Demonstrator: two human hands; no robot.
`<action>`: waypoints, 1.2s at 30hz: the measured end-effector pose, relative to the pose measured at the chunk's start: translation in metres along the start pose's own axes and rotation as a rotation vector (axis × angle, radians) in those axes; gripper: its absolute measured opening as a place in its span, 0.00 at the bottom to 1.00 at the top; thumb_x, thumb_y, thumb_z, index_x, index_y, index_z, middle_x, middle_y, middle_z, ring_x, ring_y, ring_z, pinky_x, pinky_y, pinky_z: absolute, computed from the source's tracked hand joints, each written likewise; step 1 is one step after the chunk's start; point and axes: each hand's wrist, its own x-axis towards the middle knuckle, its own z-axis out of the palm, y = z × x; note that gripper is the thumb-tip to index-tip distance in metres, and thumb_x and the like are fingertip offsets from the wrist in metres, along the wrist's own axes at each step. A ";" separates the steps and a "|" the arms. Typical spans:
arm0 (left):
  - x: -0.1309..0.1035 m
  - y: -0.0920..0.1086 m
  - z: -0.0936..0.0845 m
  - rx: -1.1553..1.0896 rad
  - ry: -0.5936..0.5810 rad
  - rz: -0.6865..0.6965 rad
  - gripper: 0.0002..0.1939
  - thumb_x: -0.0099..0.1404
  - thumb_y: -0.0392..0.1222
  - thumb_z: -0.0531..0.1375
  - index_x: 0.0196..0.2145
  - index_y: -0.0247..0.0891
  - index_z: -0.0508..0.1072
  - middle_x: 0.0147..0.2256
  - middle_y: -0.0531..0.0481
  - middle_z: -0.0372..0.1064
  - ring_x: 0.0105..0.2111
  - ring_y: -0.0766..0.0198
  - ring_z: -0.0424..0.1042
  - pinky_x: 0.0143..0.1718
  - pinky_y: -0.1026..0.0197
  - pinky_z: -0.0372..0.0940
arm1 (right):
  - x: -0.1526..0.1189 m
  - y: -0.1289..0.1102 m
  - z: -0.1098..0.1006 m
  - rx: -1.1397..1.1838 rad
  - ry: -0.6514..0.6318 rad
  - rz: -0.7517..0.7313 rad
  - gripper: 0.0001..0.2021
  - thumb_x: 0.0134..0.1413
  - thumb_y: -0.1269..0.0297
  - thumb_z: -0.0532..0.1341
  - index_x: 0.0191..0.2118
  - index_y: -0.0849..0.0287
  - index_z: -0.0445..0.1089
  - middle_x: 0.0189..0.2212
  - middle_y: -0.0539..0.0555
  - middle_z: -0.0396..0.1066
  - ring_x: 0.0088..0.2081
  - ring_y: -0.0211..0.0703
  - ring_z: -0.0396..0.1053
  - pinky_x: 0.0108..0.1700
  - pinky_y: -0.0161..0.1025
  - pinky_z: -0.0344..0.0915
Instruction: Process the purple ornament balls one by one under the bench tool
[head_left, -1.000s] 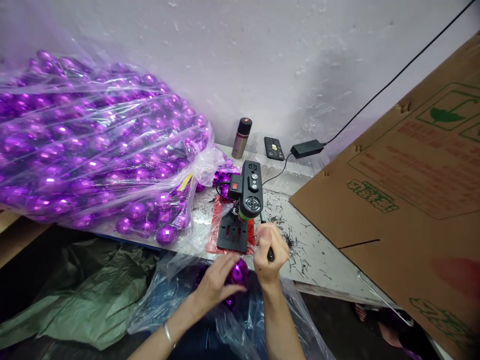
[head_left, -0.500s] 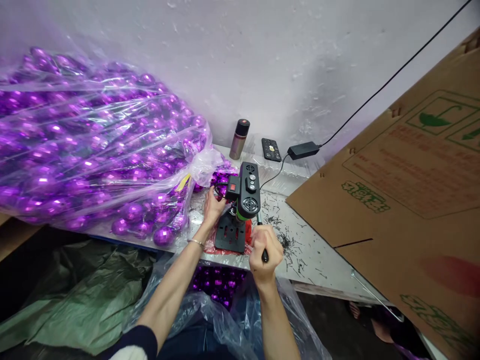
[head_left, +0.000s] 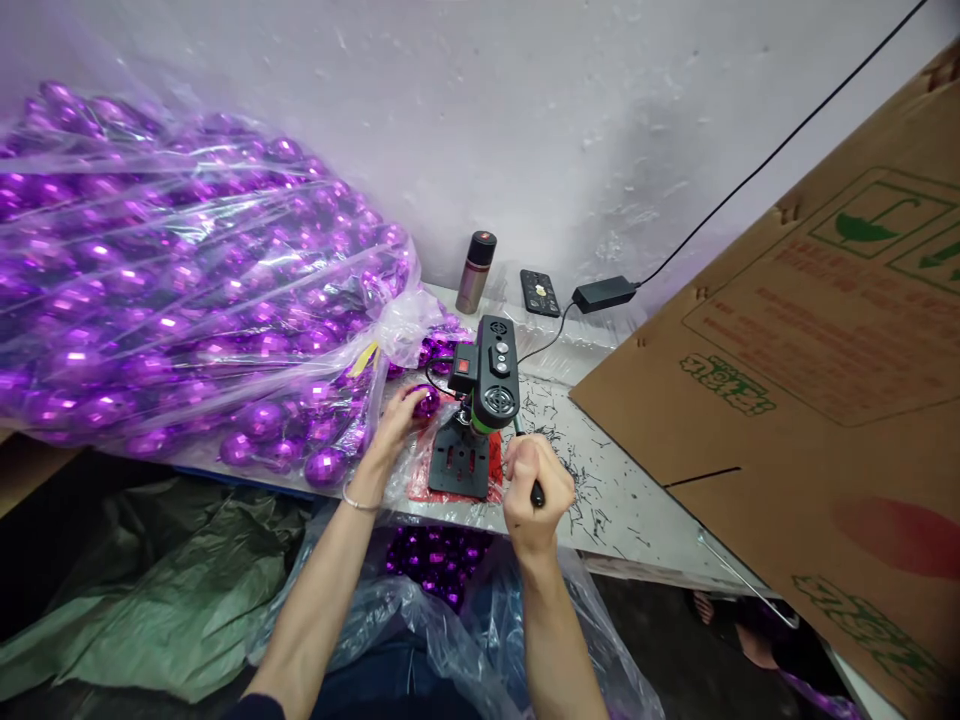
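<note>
My left hand (head_left: 396, 422) holds a shiny purple ball ornament (head_left: 427, 401) in its fingertips, just left of a small black bench drill press (head_left: 498, 370). The drill's flat slotted base (head_left: 459, 460) stands on a red sheet (head_left: 495, 455) on the worktable. My right hand (head_left: 538, 487) is wrapped in a fist round the black-ended lever handle (head_left: 537, 493) on the drill's right side. The tool tip under the drill head is too hidden to make out.
A big clear bag of purple balls (head_left: 187, 290) fills the left. Behind the drill are a flask (head_left: 476, 272), a phone (head_left: 540, 292) and a power adapter (head_left: 604, 294). Dark shavings (head_left: 592, 500) litter the table. A cardboard box (head_left: 810, 380) stands right; more balls (head_left: 439, 562) lie below the table edge.
My left hand has drawn back left from beside the drill, and a purple ball now shows in its fingers. My right hand keeps its grip on the lever, slightly shifted right.
</note>
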 end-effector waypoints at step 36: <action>-0.071 -0.055 0.016 0.478 -0.215 0.437 0.27 0.57 0.46 0.71 0.54 0.44 0.73 0.54 0.43 0.75 0.57 0.47 0.71 0.64 0.43 0.61 | 0.001 -0.005 -0.005 -0.032 -0.036 0.007 0.16 0.67 0.75 0.51 0.26 0.56 0.62 0.24 0.49 0.64 0.28 0.36 0.64 0.31 0.37 0.59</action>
